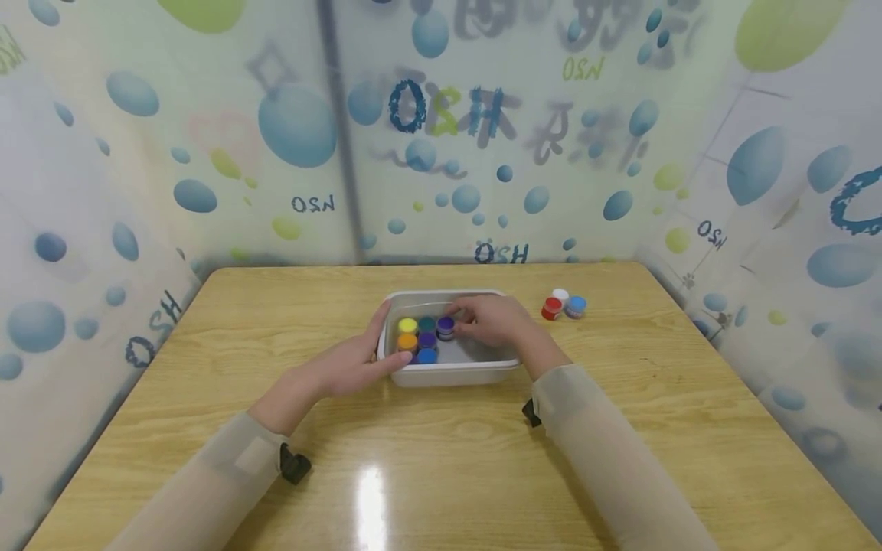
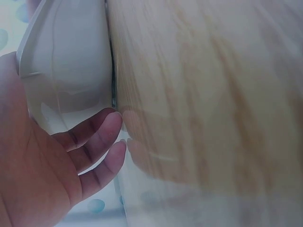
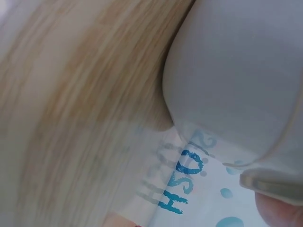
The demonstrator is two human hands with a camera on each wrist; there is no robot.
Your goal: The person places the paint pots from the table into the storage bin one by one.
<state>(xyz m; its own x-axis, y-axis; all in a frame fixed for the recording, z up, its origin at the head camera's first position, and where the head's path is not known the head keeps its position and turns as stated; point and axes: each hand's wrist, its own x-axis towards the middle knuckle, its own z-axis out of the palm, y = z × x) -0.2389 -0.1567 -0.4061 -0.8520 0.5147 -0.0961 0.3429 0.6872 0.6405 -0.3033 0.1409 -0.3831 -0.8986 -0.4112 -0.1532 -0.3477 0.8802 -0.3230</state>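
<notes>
A white plastic bin [image 1: 455,374] stands on the table, with several small paint pots in its left part: yellow [image 1: 407,327], orange [image 1: 407,342], teal [image 1: 427,325], purple [image 1: 427,340] and blue [image 1: 427,357]. My left hand [image 1: 344,364] holds the bin's left end, its thumb over the front rim. In the left wrist view the fingers [image 2: 102,142] bend against the bin's outer wall near the table. Inside the bin, my right hand [image 1: 498,318] pinches a dark purple paint pot [image 1: 445,327] beside the teal one. The right wrist view shows mostly the bin's outer wall [image 3: 236,80].
Right of the bin, toward the back, a red pot [image 1: 551,309], a white pot [image 1: 560,295] and a light blue pot [image 1: 576,307] stand close together on the wooden table [image 1: 441,459]. Patterned curtains [image 1: 441,191] border the table's back and sides.
</notes>
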